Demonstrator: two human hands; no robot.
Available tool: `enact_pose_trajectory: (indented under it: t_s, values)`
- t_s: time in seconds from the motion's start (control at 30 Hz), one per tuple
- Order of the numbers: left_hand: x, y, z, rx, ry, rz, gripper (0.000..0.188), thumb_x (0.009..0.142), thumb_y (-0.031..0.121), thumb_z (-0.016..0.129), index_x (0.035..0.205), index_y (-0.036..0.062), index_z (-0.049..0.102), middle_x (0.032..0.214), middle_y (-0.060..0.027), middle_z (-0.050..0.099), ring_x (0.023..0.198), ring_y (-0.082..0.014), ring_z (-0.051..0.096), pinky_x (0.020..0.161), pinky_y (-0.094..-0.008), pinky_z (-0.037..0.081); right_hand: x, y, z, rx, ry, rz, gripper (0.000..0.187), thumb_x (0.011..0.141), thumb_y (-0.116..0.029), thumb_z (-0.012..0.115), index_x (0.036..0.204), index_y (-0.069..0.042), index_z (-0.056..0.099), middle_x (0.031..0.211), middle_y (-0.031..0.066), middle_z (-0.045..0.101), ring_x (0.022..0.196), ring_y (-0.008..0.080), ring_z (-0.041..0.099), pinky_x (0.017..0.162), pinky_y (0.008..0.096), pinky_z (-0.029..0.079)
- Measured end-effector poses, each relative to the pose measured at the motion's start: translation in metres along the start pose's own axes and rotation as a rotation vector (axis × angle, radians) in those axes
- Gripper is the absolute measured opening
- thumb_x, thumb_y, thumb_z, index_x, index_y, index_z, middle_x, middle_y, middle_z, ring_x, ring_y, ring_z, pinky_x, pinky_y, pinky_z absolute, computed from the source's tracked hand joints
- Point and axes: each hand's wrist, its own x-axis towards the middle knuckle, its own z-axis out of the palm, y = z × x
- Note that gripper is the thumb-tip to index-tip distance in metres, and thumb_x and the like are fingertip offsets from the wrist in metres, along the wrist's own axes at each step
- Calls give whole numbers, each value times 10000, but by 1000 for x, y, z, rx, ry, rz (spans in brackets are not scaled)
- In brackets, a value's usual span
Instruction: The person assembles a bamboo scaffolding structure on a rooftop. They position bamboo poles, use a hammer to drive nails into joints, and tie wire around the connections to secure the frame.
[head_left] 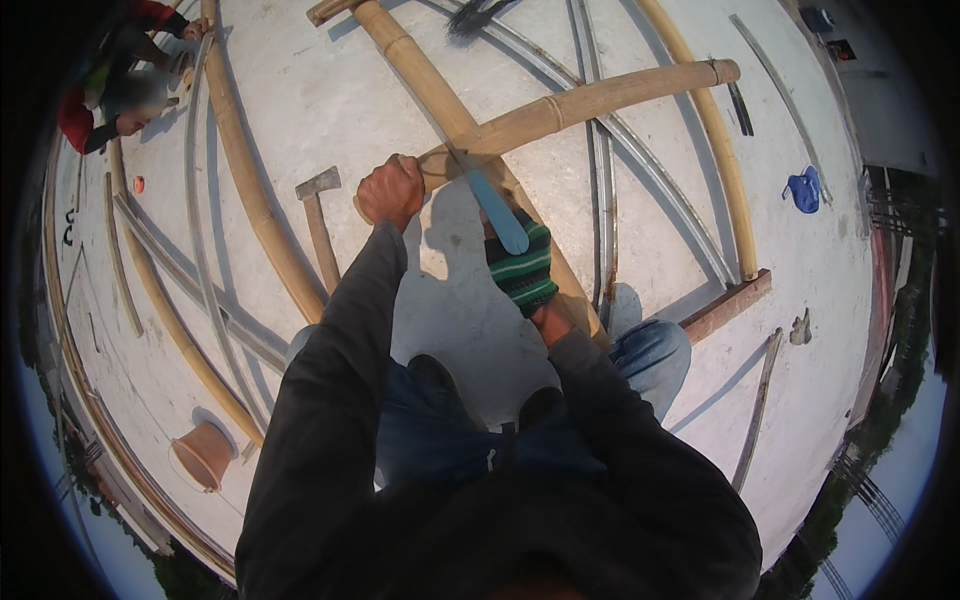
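Note:
A thick bamboo pole (600,97) lies crosswise over another long bamboo pole (412,62) on the pale floor. Closed in a fist, my bare left hand (392,190) grips the crosswise pole near its left end. My right hand (520,268), in a green and black striped glove, is closed on a tool with a long blue handle (492,205). The tool's far tip meets the crosswise pole where the two poles cross. Its blade is too small and partly hidden, so I cannot tell its exact kind. A hatchet (320,215) with a wooden handle lies left of my left hand.
Metal rails (655,180) and more bamboo poles (240,150) are spread over the floor. An orange bucket (203,455) stands at lower left, a blue cap (803,190) lies at right, and a reddish beam (728,305) sits near my right knee. Another person (140,80) crouches at upper left.

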Motion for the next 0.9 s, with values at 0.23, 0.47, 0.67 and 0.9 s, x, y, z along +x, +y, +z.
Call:
enact_pose_trajectory:
  t_s: [0.23,0.47,0.67,0.9]
  values:
    - [1,-2,8,-44,47,20,424,1023,358,520,874,54,776,811,-236,762,755,-413,752,784,-493,578,-95,-20,-65,58,79,-16,463,1043,-253,658,1433,-6,619,1087,212,729,942,391,735,807,461,573]
    - [-3,-2,8,6,79,26,440,1025,361,505,854,57,774,792,-239,754,737,-425,743,794,-514,571,-36,-6,-24,-21,-42,-13,368,1056,-240,668,1334,1,688,1019,215,727,851,384,713,745,440,568]
    - [-2,-7,18,-10,63,16,463,1027,371,491,864,46,776,805,-268,753,769,-446,752,817,-528,583,-102,-23,-71,132,26,31,454,1013,-78,589,1461,-9,602,1001,159,686,854,342,714,726,420,561]
    - [1,1,5,-1,7,-19,467,1036,381,474,896,52,774,829,-262,759,795,-453,754,815,-546,579,9,-40,-38,-92,-67,-50,500,958,-85,688,1451,-46,612,1072,215,730,917,382,732,785,436,580]
